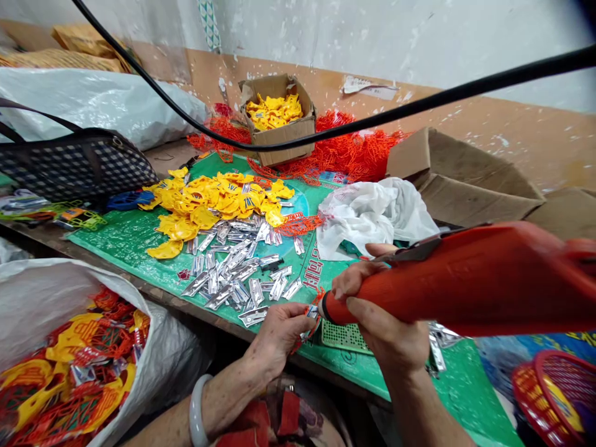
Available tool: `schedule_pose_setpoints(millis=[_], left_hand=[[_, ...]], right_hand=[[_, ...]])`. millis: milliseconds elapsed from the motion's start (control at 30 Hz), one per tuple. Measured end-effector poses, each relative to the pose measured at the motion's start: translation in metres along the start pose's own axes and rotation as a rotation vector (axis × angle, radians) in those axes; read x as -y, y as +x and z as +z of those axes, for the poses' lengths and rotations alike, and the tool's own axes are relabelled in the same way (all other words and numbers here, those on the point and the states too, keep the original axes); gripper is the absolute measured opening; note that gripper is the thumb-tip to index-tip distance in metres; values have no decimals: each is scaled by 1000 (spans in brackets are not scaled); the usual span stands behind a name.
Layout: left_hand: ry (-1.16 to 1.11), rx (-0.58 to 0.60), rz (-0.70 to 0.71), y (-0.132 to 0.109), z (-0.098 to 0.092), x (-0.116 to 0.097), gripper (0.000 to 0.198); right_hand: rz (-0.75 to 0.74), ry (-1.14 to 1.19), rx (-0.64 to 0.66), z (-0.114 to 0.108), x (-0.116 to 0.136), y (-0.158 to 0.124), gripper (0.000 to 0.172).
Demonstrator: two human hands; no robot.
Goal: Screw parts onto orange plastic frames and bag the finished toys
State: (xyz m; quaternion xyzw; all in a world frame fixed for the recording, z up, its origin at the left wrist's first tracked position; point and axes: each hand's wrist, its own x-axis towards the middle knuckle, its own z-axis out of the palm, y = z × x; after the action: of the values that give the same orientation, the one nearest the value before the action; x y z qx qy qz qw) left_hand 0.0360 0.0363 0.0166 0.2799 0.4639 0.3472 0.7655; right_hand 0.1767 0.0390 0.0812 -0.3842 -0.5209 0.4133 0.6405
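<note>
A red electric screwdriver (465, 279) slants in from the right, with the fingers of my right hand (391, 338) wrapped round its front end. Its tip meets a small orange plastic piece with a metal plate (315, 313), pinched between the thumb and fingers of my left hand (278, 332); the contact point is partly hidden. Just left of my hands, many silver metal plates (237, 267) lie loose on the green mat (149, 257). Behind them is a heap of yellow plastic pieces (209, 202). Under the screwdriver sits a green perforated tray (347, 338).
A white sack (172, 335) of yellow and red pieces stands at the lower left. Farther back are a carton (284, 136) of yellow parts, red netted plastic (358, 152), a white cloth (372, 211) and a cardboard box (475, 180). A black cable (326, 131) crosses above; a red basket (526, 391) is lower right.
</note>
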Motion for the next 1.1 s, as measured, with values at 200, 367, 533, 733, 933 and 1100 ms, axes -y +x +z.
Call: schedule_pose_setpoints(millis=[200, 367, 533, 733, 933, 1100], left_hand=[[15, -17, 7, -1, 0, -1, 20], [28, -11, 7, 1, -1, 2, 19], [42, 16, 10, 1, -3, 0, 21], [66, 49, 26, 6, -12, -5, 23], [73, 0, 33, 7, -21, -10, 29], [88, 19, 47, 4, -18, -21, 32]], right_hand=[[-10, 20, 13, 1, -6, 1, 36], [-27, 23, 10, 2, -11, -1, 28], [-35, 39, -6, 0, -9, 1, 29], [-88, 96, -119, -9, 3, 8, 45], [-46, 2, -238, -32, -12, 11, 50], [-54, -114, -275, -43, -29, 9, 30]])
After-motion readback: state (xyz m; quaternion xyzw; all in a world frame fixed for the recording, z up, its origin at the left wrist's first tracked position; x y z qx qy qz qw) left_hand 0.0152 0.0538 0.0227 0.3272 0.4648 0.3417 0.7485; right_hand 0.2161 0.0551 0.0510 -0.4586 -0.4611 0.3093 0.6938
